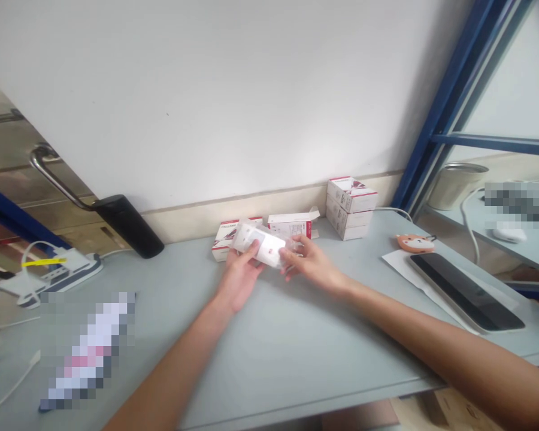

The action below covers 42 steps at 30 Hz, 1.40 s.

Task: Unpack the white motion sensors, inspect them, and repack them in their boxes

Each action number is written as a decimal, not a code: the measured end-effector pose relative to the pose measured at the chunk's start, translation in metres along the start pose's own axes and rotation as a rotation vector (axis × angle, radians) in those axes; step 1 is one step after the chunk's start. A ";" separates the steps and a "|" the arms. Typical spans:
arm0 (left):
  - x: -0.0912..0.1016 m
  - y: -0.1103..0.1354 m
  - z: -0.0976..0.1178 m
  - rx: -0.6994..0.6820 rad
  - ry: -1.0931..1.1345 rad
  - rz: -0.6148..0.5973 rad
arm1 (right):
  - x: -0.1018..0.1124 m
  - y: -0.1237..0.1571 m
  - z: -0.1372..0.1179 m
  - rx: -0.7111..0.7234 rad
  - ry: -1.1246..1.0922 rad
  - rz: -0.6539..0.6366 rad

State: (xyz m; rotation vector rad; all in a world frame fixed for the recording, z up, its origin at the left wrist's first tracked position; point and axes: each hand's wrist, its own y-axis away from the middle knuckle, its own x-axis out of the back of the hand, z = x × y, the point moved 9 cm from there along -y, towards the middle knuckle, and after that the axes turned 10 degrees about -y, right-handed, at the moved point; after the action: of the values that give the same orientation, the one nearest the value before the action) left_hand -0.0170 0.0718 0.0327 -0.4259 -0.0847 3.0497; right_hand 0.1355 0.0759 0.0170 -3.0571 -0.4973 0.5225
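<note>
A white device in a clear plastic bag (272, 248) is held up between my two hands, over the table. My left hand (241, 269) grips its left part, the thumb lying on top. At its right end, the fingers of my right hand (308, 258) pinch the bag. What the device is, I cannot make out. Just behind it lies a red and white box (227, 232), partly covered by the bag. An opened white box (291, 224) with a raised flap lies behind my right hand.
Two stacked boxes (351, 208) stand by the wall. A black cylinder (128, 226) and a power strip (60, 272) are at the left, near a blurred-out item (90, 353). On the right lie a dark-screened device (467, 291), paper and an orange animal-shaped item (415, 242).
</note>
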 end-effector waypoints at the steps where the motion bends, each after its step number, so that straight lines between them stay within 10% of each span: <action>1: -0.001 0.001 0.000 0.003 -0.005 -0.003 | 0.002 -0.001 -0.001 0.033 -0.015 0.018; 10: -0.001 0.002 0.012 -0.162 -0.343 -0.078 | 0.034 -0.008 0.000 -0.011 -0.337 0.219; 17: 0.018 0.001 0.036 -0.497 -0.754 0.155 | 0.031 -0.010 -0.019 0.110 -0.131 0.144; 26: 0.007 0.006 0.026 -0.286 -0.733 -0.018 | 0.027 0.002 -0.041 0.433 0.428 0.213; 33: 0.001 0.005 0.002 0.015 -0.639 -0.130 | 0.025 -0.002 -0.041 0.383 0.620 0.174; 42: -0.015 0.020 -0.003 0.268 -0.002 -0.402 | 0.024 -0.006 -0.047 0.317 0.578 0.086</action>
State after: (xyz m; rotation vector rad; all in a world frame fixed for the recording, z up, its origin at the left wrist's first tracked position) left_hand -0.0025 0.0506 0.0328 -0.3374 0.2106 2.6164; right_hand 0.1704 0.0915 0.0535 -2.7373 -0.2320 -0.2652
